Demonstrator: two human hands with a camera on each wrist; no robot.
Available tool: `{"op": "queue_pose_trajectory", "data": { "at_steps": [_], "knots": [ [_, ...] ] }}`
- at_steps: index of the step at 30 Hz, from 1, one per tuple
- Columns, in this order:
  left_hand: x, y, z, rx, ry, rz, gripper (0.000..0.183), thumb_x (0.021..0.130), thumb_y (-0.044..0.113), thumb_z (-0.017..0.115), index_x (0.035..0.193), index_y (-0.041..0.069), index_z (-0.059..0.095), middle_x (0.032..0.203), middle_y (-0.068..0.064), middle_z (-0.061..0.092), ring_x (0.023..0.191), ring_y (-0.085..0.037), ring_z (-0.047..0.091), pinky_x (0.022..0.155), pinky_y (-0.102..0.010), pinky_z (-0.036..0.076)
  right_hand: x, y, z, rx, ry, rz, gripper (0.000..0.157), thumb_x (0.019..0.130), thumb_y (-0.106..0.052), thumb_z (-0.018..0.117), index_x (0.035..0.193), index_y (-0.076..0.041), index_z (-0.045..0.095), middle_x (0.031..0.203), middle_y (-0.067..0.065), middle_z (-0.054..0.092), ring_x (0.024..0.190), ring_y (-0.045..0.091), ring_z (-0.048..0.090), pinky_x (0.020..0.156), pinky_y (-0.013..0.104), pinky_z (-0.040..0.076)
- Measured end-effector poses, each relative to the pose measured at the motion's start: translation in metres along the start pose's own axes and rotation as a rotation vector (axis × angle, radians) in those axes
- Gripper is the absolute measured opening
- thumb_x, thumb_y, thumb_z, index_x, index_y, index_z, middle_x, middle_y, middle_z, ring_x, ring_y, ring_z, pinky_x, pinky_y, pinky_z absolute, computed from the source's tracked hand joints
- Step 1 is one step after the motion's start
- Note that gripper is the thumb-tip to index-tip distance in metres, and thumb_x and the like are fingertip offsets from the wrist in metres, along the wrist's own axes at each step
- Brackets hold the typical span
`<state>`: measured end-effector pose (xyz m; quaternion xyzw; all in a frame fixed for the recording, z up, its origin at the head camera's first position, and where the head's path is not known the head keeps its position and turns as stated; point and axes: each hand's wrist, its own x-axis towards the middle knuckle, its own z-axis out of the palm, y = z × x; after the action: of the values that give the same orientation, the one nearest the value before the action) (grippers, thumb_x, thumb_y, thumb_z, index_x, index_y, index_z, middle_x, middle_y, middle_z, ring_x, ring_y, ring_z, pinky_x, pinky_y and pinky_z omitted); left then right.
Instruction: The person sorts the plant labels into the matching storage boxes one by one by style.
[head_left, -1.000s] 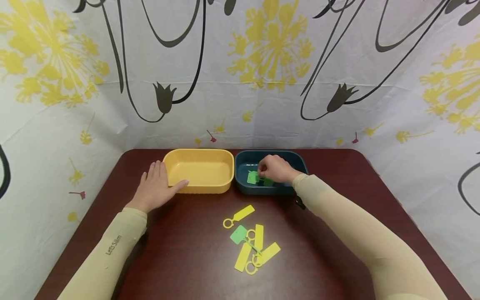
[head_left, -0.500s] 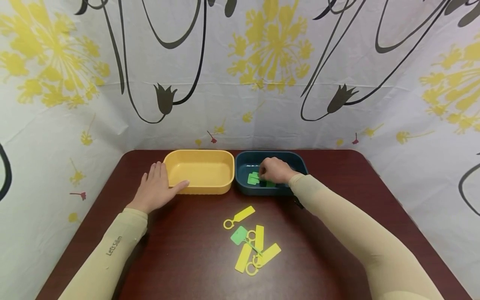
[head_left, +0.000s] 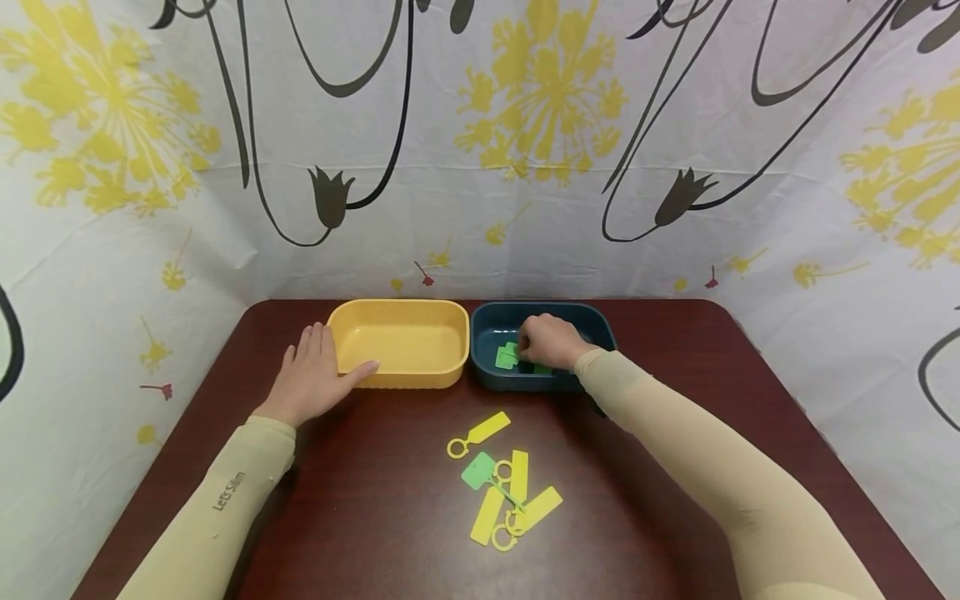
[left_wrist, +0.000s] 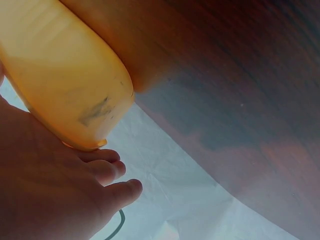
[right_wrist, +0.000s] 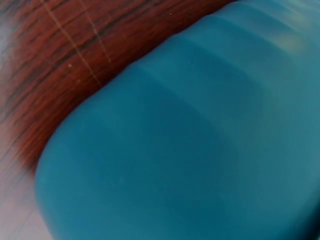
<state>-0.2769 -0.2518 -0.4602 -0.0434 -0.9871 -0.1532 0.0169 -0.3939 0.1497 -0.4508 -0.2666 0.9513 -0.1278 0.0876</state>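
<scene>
My left hand [head_left: 306, 377] rests with straight fingers along the left end of a yellow plastic bin [head_left: 399, 380], thumb over its near rim. In the left wrist view its fingers [left_wrist: 120, 192] lie beside the bin's outer wall [left_wrist: 75, 85]. My right hand [head_left: 553, 341] reaches down into a dark blue bin [head_left: 517, 382], fingertips curled together at a green plastic tag [head_left: 507, 357] with a thin stem. Part of the tags there is hidden under the hand. Only the blue bin's outer wall [right_wrist: 165, 140] shows in the right wrist view.
On the dark red table [head_left: 375, 500], a loose pile holds several yellow ring tags [head_left: 517, 473] and one green tag [head_left: 477, 471] with a stem. Another yellow ring tag [head_left: 487, 427] lies just behind them. A patterned cloth [head_left: 480, 183] hangs behind the table.
My right hand has sunk slightly within the blue bin, and its forearm has shifted a little left. The left hand and the pile of tags stay in place.
</scene>
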Motion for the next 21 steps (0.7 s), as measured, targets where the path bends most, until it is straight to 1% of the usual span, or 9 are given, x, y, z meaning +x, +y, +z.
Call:
{"op": "queue_pose_trajectory", "data": {
  "at_steps": [3, 7, 13, 21],
  "knots": [
    [0.0, 0.0, 0.0, -0.002, 0.002, 0.001, 0.125, 0.087, 0.085, 0.037, 0.153, -0.016, 0.004, 0.159, -0.038, 0.008, 0.147, -0.053, 0.007, 0.113, -0.069, 0.009, -0.001, -0.001, 0.001, -0.005, 0.021, 0.0, 0.007, 0.091, -0.016, 0.073, 0.094, -0.014, 0.079, 0.09, -0.002, 0.07, 0.073, 0.014, 0.062, 0.07, 0.036, 0.055],
    [0.0, 0.001, 0.0, 0.0, 0.01, 0.004, 0.124, 0.087, 0.084, 0.037, 0.153, -0.016, 0.007, 0.159, -0.038, 0.009, 0.147, -0.053, 0.009, 0.113, -0.07, 0.01, -0.004, -0.002, -0.001, -0.004, 0.045, -0.012, 0.008, 0.091, -0.016, 0.071, 0.093, -0.014, 0.079, 0.087, -0.003, 0.069, 0.071, 0.014, 0.061, 0.067, 0.036, 0.054],
    [-0.001, 0.002, -0.002, -0.001, 0.012, 0.002, 0.123, 0.088, 0.083, 0.038, 0.153, -0.016, 0.008, 0.159, -0.038, 0.01, 0.147, -0.053, 0.009, 0.113, -0.07, 0.011, -0.012, -0.003, -0.006, 0.028, 0.086, -0.013, 0.014, 0.095, -0.018, 0.068, 0.101, -0.012, 0.079, 0.091, -0.003, 0.07, 0.072, 0.014, 0.061, 0.066, 0.035, 0.054],
    [-0.002, 0.004, -0.003, 0.004, 0.017, 0.007, 0.122, 0.089, 0.082, 0.04, 0.153, -0.017, 0.008, 0.158, -0.039, 0.011, 0.146, -0.054, 0.011, 0.113, -0.07, 0.012, -0.023, -0.003, -0.013, 0.056, 0.154, -0.015, 0.015, 0.096, -0.021, 0.068, 0.103, -0.013, 0.078, 0.091, -0.002, 0.07, 0.073, 0.014, 0.062, 0.067, 0.035, 0.054]
  ]
}}
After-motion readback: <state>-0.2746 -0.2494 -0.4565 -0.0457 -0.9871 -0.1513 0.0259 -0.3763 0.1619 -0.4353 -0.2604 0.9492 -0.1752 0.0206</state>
